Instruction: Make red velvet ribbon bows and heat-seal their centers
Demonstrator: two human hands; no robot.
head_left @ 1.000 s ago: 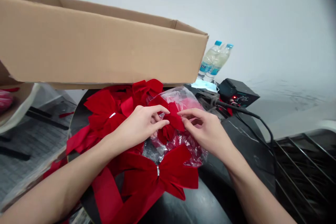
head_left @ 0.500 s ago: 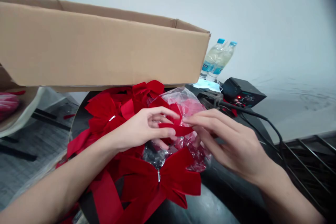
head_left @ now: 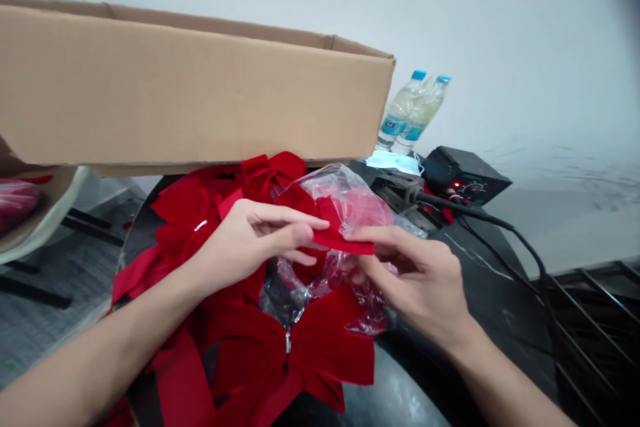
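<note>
Red velvet bow (head_left: 330, 340) nearest, on the black tabletop (head_left: 400, 390): loops spread, silver tie (head_left: 288, 341) at its waist; judged done. Just beyond, a red strip (head_left: 334, 239), apparently one part of a bow, lay between the two hands, above crumpled clear plastic (head_left: 345, 180). Right hand (head_left: 425, 267) pinched it between thumb and forefinger; left hand (head_left: 245, 240) met the other end with bent fingers, grip or mere touch I could not tell. That piece seemed midway: edge held out, no tie visible, not yet spread like the front one. To the left, another bow (head_left: 183, 210) lay fanned and tied, apparently done too. Farther back, a bunched bow (head_left: 275, 170) sat near the cardboard box (head_left: 200, 87), its state unclear. Pink-red matter showed through the plastic; how much remained could not be counted.
</note>
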